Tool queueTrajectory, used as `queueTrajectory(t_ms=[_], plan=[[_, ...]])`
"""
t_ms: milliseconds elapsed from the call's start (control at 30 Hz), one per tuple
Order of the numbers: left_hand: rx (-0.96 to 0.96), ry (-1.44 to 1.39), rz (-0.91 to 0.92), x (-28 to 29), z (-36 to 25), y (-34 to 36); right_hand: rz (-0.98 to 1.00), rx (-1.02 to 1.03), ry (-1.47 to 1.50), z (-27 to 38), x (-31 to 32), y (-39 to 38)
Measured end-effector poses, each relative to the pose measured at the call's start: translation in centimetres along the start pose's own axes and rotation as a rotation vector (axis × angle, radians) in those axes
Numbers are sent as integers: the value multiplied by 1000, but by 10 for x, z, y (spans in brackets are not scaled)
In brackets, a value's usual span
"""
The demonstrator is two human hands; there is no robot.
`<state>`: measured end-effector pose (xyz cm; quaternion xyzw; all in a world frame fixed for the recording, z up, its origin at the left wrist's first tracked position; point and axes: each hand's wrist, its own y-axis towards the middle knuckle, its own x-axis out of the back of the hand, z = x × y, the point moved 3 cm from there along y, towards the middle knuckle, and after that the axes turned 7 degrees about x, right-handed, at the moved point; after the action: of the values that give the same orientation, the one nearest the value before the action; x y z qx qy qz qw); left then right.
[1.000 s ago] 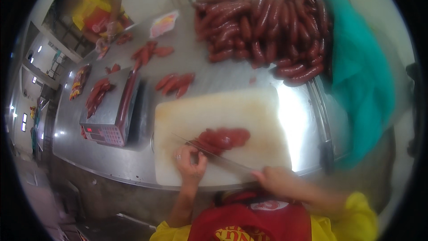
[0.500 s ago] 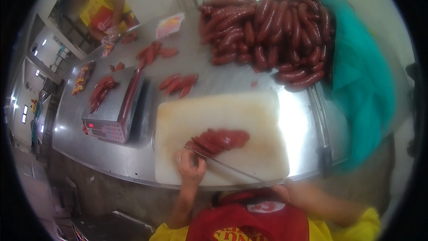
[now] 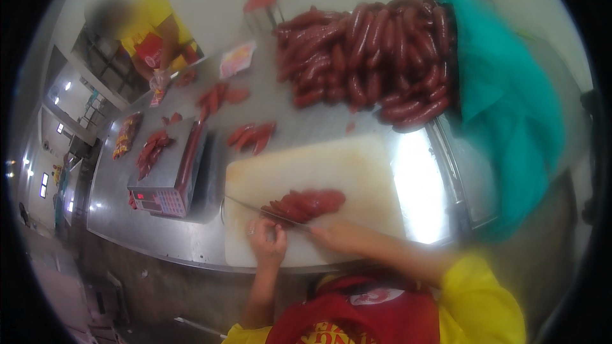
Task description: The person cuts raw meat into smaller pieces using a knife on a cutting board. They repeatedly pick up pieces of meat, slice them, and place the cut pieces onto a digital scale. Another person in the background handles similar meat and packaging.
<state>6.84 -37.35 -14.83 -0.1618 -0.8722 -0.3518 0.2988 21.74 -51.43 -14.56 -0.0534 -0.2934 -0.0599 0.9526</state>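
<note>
My right hand point(image 3: 333, 232) grips a knife point(image 3: 245, 204), whose long thin blade points left across the white cutting board point(image 3: 376, 159). Just beyond the blade lies a row of dark red sausage slices point(image 3: 309, 204), leaning on one another. My left hand point(image 3: 266, 241) is closed with curled fingers on the near side of the blade, close to the left end of the slices. Whatever is between its fingertips is hidden.
A large heap of sausages point(image 3: 376, 51) fills the far right, beside a green cloth point(image 3: 503, 108). To the left stands a scale point(image 3: 162, 172) bearing sausage pieces. More pieces point(image 3: 252, 136) lie on the metal table point(image 3: 191, 242). A co-worker point(image 3: 156, 28) stands at the far left corner.
My right hand has moved forward and left onto the board, pushing the knife leftward past the slices. My left hand stays near the slices. The whole view has shifted slightly.
</note>
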Motion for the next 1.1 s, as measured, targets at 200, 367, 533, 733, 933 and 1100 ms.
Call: queueTrajectory(t_ms=[200,367,533,733,933,1100], plan=[[288,-89,44,8,-8,-28,312,-548,132,-27,78,-180],[60,135,165,-29,-68,-23,-110,-832,446,-1,108,-270],[-414,362,162,-87,-85,35,-557,-831,636,13,92,-271],[-598,429,147,-144,-31,131,-557,-956,562,21,65,-278],[-435,526,377,-137,37,244,-764,-1017,504,41,47,-288],[29,431,226,-117,52,249,-928,-1116,445,53,34,-289]])
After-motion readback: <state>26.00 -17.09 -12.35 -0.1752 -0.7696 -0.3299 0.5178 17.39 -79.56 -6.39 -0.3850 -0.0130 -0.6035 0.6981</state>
